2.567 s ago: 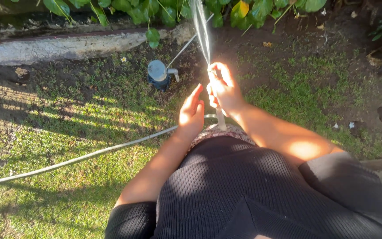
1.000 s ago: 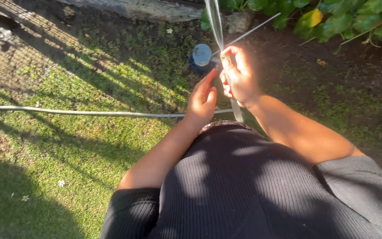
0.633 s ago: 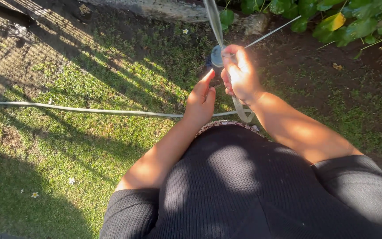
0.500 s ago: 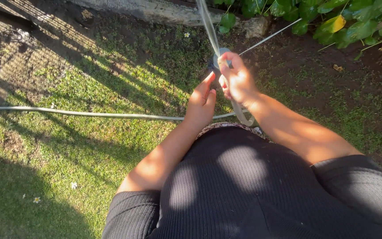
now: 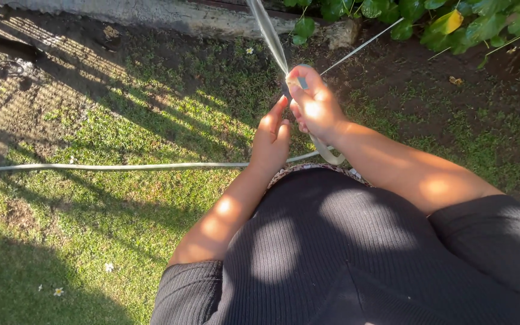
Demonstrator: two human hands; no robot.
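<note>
sunlit grass [image 5: 79, 198], bare soil [image 5: 428, 78], leafy plants [image 5: 470, 18] behind

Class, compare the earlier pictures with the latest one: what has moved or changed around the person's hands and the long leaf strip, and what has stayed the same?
The blue-lidded container seen on the soil earlier is now almost hidden behind the right hand, as the view has shifted. The left hand has stayed close beside the right. The right hand has kept its grip on the pale leaf strip, which still rises out of frame. The hose still lies across the grass.
</note>
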